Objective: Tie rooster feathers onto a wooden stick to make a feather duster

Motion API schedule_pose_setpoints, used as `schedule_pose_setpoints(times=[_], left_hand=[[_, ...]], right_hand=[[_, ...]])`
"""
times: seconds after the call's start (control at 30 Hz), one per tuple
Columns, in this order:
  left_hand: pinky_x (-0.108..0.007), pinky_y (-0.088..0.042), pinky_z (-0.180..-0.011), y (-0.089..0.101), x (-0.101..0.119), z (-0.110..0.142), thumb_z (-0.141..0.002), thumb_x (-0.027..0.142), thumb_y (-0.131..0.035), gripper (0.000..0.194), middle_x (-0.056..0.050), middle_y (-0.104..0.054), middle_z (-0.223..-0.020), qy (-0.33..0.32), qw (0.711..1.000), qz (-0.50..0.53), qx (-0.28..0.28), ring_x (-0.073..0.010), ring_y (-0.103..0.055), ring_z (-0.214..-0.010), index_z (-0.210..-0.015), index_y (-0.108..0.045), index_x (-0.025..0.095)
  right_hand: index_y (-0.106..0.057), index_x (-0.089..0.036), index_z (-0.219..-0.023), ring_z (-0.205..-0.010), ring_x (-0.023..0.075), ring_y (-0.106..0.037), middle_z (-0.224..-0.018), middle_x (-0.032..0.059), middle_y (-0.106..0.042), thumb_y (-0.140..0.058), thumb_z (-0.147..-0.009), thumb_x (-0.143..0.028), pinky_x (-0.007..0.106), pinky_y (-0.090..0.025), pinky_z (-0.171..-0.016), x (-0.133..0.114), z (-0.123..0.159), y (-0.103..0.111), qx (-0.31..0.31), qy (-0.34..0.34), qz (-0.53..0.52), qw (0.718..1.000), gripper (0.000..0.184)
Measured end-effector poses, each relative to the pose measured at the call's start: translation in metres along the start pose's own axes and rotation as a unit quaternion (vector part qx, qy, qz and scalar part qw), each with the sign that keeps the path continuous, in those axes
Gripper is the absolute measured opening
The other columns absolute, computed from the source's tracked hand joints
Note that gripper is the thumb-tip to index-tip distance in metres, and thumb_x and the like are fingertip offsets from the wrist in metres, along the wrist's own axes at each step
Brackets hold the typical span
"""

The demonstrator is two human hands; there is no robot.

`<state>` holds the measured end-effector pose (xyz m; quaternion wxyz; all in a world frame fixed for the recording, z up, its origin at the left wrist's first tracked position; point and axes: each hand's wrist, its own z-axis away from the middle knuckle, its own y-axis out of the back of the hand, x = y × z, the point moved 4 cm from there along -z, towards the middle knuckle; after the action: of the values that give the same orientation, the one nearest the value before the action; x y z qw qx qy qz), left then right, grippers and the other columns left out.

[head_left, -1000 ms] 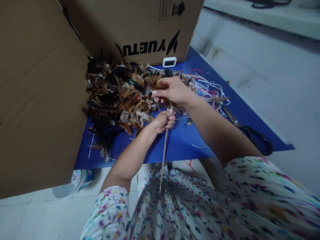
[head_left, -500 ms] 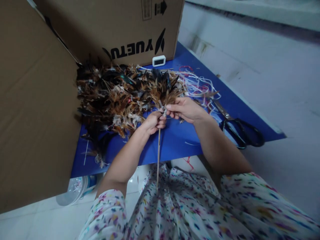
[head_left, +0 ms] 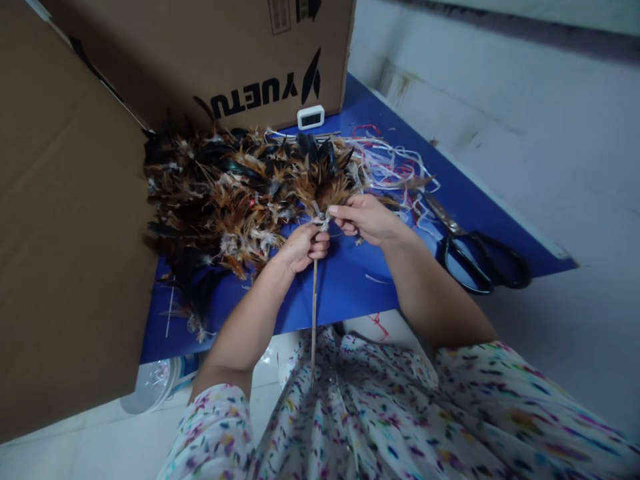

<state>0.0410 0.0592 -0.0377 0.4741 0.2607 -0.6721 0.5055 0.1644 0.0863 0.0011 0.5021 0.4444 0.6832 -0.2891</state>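
Observation:
My left hand is closed around a thin wooden stick, just under a bunch of brown and black feathers at its upper end. The lower part of the stick hangs past the table edge, in front of my patterned clothing. Pinched at the base of the bunch, my right hand has thumb and fingers closed on a pale string wound there. Its fingertips partly cover the string. Beside my left hand lies a big heap of similar feathers with whitish tied ends.
Black-handled scissors lie at the right edge of the blue table. White and red strings are tangled behind my right hand. A small white digital display stands before a cardboard box. A clear bucket is on the floor.
The camera view has shifted slightly, so the box and table appear a little farther left. Both hands keep their grip at the base of the feather bunch, with hardly any movement.

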Motion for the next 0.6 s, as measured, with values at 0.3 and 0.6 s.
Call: schedule_pose_setpoints(times=[0.3, 0.6], left_hand=[[-0.013, -0.013, -0.035, -0.0048, 0.0005, 0.0025, -0.086, 0.008, -0.041, 0.016, 0.008, -0.03, -0.055, 0.001, 1.0, -0.029, -0.006, -0.0018, -0.022, -0.035, -0.073, -0.04, 0.017], [-0.012, -0.012, -0.037, -0.0044, -0.0015, 0.0019, -0.091, 0.016, -0.043, 0.011, 0.008, -0.031, -0.058, -0.014, 0.999, -0.046, 0.019, -0.0013, -0.021, -0.037, -0.08, -0.041, 0.018]], right_hand=[[-0.058, -0.015, -0.059, -0.041, 0.0043, -0.037, -0.049, -0.0032, -0.05, -0.074, -0.07, -0.03, 0.019, -0.026, -0.037, 0.0025, -0.0038, -0.0024, 0.033, 0.068, 0.095, 0.993, 0.025], [-0.062, -0.015, -0.069, -0.059, 0.013, -0.058, -0.066, 0.0018, -0.065, -0.071, -0.067, -0.026, 0.026, -0.048, -0.058, -0.0017, -0.0053, -0.0026, 0.118, 0.136, 0.184, 0.966, 0.014]])
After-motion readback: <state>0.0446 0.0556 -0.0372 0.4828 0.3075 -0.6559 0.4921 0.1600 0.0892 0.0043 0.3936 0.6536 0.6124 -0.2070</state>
